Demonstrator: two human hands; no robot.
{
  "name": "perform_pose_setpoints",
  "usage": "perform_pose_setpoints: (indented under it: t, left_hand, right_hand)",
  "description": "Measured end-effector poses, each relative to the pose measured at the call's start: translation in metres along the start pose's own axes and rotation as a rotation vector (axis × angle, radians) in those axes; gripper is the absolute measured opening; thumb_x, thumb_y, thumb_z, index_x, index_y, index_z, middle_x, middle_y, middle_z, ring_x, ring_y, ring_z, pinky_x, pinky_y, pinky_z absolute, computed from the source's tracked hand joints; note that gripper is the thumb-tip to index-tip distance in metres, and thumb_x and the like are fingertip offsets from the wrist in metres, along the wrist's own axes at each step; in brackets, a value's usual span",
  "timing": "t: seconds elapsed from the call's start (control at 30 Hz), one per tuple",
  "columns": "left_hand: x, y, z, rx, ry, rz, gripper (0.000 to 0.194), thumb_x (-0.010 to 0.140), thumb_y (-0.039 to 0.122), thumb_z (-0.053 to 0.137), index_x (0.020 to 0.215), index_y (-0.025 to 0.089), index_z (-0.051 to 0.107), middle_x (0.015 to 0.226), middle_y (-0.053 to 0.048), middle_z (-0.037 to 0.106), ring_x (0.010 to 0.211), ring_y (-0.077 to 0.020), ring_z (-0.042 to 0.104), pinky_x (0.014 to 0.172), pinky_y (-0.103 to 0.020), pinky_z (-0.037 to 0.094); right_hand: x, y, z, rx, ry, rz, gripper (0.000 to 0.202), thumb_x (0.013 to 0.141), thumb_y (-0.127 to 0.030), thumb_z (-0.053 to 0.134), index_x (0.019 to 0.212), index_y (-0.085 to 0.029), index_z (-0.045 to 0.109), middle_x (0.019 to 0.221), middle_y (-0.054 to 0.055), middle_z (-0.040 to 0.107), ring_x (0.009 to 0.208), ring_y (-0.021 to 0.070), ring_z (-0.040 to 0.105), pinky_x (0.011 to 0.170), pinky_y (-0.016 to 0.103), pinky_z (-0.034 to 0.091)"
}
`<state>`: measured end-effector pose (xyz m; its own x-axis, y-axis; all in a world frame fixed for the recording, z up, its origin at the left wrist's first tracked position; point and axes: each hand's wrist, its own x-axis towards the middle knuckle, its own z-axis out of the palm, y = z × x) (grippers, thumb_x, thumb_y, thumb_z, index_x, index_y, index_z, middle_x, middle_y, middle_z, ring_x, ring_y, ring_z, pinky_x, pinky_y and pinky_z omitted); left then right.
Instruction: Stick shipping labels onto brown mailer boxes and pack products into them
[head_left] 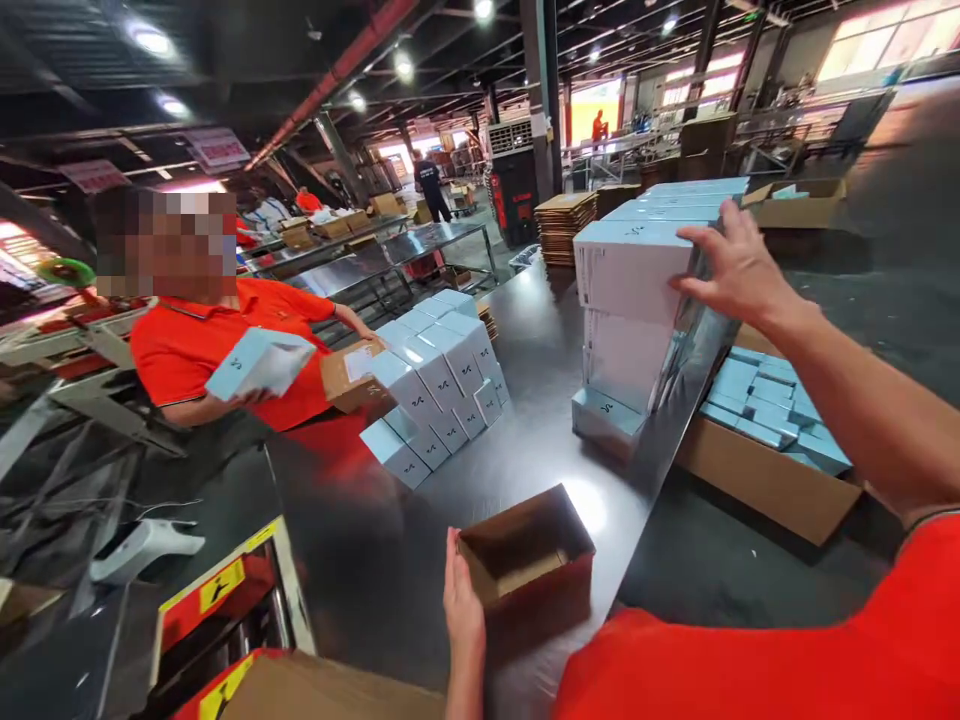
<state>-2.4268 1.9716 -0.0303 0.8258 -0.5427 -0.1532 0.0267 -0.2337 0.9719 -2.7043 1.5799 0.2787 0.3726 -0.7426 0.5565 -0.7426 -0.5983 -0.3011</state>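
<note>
An empty brown carton (525, 555) stands with its top open on the metal table. My left hand (461, 590) lies flat along the carton's left side, fingers straight and together. My right hand (724, 260) is raised at the near right top edge of a tall stack of white and pale blue boxes (634, 270), its fingers spread. Whether the fingertips touch the top box is hard to tell. Lower in that stack, a box (607, 415) juts out toward me. Left of it, more pale blue boxes (442, 380) are piled in rows on the table.
Across the table, a person in an orange shirt (262, 300) holds a pale blue box (259, 362) and touches a brown carton (352, 375). A large carton of small boxes (772, 470) sits at the right. Flattened cardboard (566, 228) is stacked behind; a roller conveyor (232, 610) is lower left.
</note>
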Motion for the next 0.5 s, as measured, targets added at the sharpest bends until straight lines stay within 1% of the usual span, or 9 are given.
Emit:
perform_pose_setpoints:
  t: [0.03, 0.1, 0.13, 0.2, 0.23, 0.3, 0.33, 0.4, 0.5]
  left_hand:
    - [0.003, 0.001, 0.004, -0.02, -0.002, 0.002, 0.061, 0.099, 0.05, 0.033, 0.15, 0.017, 0.039, 0.157, -0.003, 0.038, 0.146, -0.0185, 0.031, 0.122, -0.032, 0.023]
    - [0.008, 0.002, 0.011, -0.054, -0.013, 0.012, 0.06, 0.099, 0.05, 0.035, 0.147, 0.016, 0.044, 0.155, -0.005, 0.041, 0.145, -0.0191, 0.033, 0.122, -0.032, 0.024]
    - [0.009, 0.002, 0.014, -0.069, -0.018, 0.02, 0.059, 0.098, 0.05, 0.036, 0.145, 0.015, 0.047, 0.155, -0.006, 0.041, 0.145, -0.0194, 0.034, 0.122, -0.032, 0.023]
    - [0.012, -0.001, 0.02, -0.107, -0.025, 0.018, 0.058, 0.097, 0.049, 0.04, 0.142, 0.015, 0.05, 0.154, -0.007, 0.043, 0.145, -0.0198, 0.034, 0.122, -0.034, 0.022]
    - [0.012, -0.003, 0.022, -0.126, -0.022, 0.012, 0.057, 0.097, 0.048, 0.042, 0.142, 0.016, 0.052, 0.153, -0.006, 0.044, 0.145, -0.0199, 0.034, 0.122, -0.034, 0.023]
    - [0.013, -0.008, 0.026, -0.17, 0.0, -0.012, 0.053, 0.095, 0.047, 0.045, 0.138, 0.018, 0.056, 0.151, -0.005, 0.048, 0.143, -0.0204, 0.037, 0.121, -0.035, 0.025]
    - [0.013, -0.011, 0.028, -0.196, 0.024, -0.027, 0.051, 0.094, 0.046, 0.047, 0.135, 0.019, 0.059, 0.148, -0.005, 0.051, 0.142, -0.0213, 0.04, 0.121, -0.035, 0.027]
    - [0.012, -0.014, 0.031, -0.243, 0.083, -0.053, 0.046, 0.092, 0.043, 0.052, 0.128, 0.018, 0.064, 0.143, -0.007, 0.056, 0.139, -0.0237, 0.045, 0.119, -0.038, 0.03]
    - [0.012, -0.014, 0.036, -0.293, 0.174, -0.057, 0.042, 0.087, 0.038, 0.06, 0.122, 0.017, 0.066, 0.135, -0.009, 0.063, 0.134, -0.0256, 0.05, 0.117, -0.04, 0.034]
  right_hand:
    - [-0.008, -0.004, 0.006, 0.024, 0.004, -0.08, 0.065, 0.085, -0.051, 0.056, 0.14, -0.016, 0.052, 0.164, 0.012, 0.014, 0.145, 0.0469, 0.018, 0.108, 0.064, 0.025]
    - [-0.036, -0.02, 0.025, 0.078, 0.055, -0.239, 0.049, 0.088, -0.034, 0.064, 0.135, -0.025, 0.057, 0.16, 0.01, 0.026, 0.14, 0.0378, 0.039, 0.111, 0.06, 0.036]
    - [-0.055, -0.029, 0.035, 0.152, 0.046, -0.26, 0.045, 0.088, -0.031, 0.064, 0.133, -0.028, 0.058, 0.156, 0.008, 0.032, 0.134, 0.0335, 0.047, 0.111, 0.057, 0.041]
    - [-0.099, -0.045, 0.057, 0.379, -0.046, -0.227, 0.046, 0.088, -0.036, 0.066, 0.133, -0.031, 0.058, 0.148, 0.006, 0.042, 0.123, 0.0289, 0.056, 0.104, 0.051, 0.051]
    - [-0.122, -0.051, 0.068, 0.517, -0.139, -0.19, 0.05, 0.087, -0.04, 0.067, 0.135, -0.031, 0.055, 0.145, 0.006, 0.044, 0.119, 0.0275, 0.058, 0.098, 0.047, 0.057]
    - [-0.166, -0.057, 0.09, 0.733, -0.376, -0.137, 0.056, 0.087, -0.044, 0.066, 0.139, -0.031, 0.051, 0.142, 0.007, 0.048, 0.118, 0.0265, 0.059, 0.086, 0.038, 0.063]
    - [-0.184, -0.057, 0.099, 0.771, -0.492, -0.161, 0.055, 0.088, -0.045, 0.064, 0.139, -0.031, 0.051, 0.141, 0.008, 0.049, 0.122, 0.0272, 0.057, 0.085, 0.036, 0.063]
    - [-0.209, -0.055, 0.114, 0.733, -0.689, -0.306, 0.052, 0.091, -0.044, 0.061, 0.14, -0.031, 0.051, 0.146, 0.009, 0.045, 0.133, 0.0292, 0.048, 0.097, 0.039, 0.058]
    - [-0.215, -0.057, 0.127, 0.641, -0.878, -0.539, 0.055, 0.093, -0.044, 0.058, 0.146, -0.035, 0.044, 0.157, 0.008, 0.033, 0.142, 0.03, 0.037, 0.113, 0.046, 0.042]
